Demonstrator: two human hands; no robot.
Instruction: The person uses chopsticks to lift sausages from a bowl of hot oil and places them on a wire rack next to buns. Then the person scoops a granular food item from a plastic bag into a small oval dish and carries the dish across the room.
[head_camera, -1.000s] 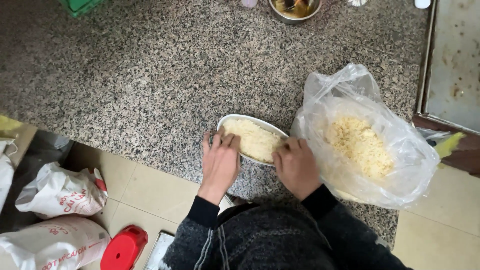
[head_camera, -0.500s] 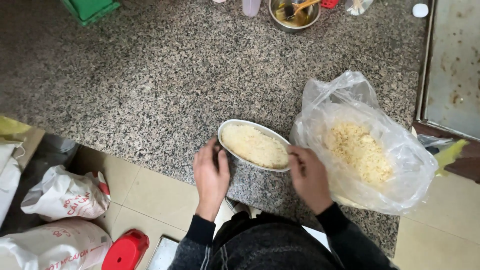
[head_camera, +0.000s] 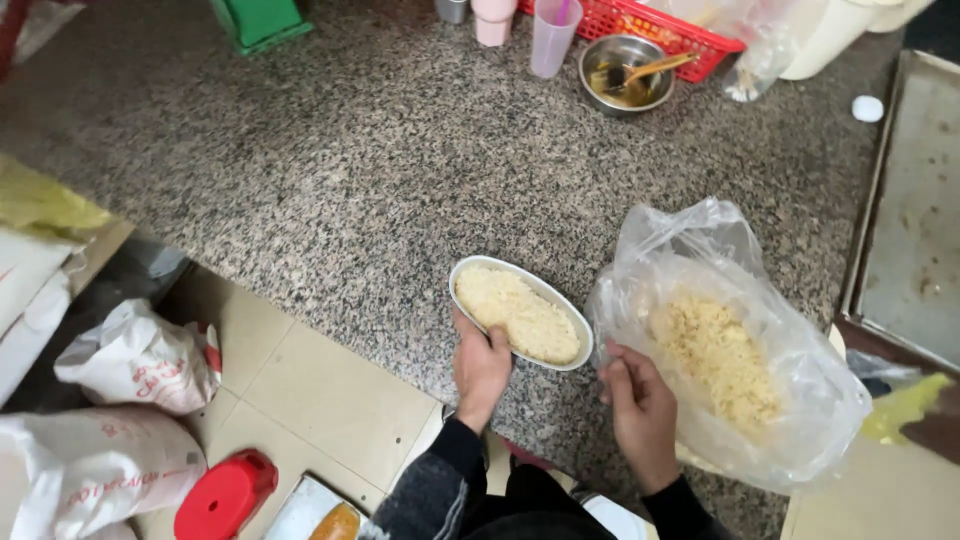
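Observation:
A white oval dish (head_camera: 470, 272) packed with pale yellow crumbly filling rests near the front edge of a speckled granite counter (head_camera: 330, 190). My left hand (head_camera: 480, 368) grips the dish at its near left rim, thumb over the edge. My right hand (head_camera: 638, 405) hovers just right of the dish, fingers loosely curled and holding nothing, beside a clear plastic bag (head_camera: 700, 250) of the same yellow crumbs.
At the counter's far edge stand a metal bowl (head_camera: 625, 72) with a wooden spoon, plastic cups (head_camera: 553, 35) and a red basket (head_camera: 665, 25). A metal baking tray (head_camera: 915, 210) lies at right. White sacks (head_camera: 135, 355) and a red lid (head_camera: 225, 497) sit on the floor at left.
Both hands pressed on the filling a second ago. They drew back to the dish's rim, and now the right hand has come off while the left keeps hold. The view shifted up.

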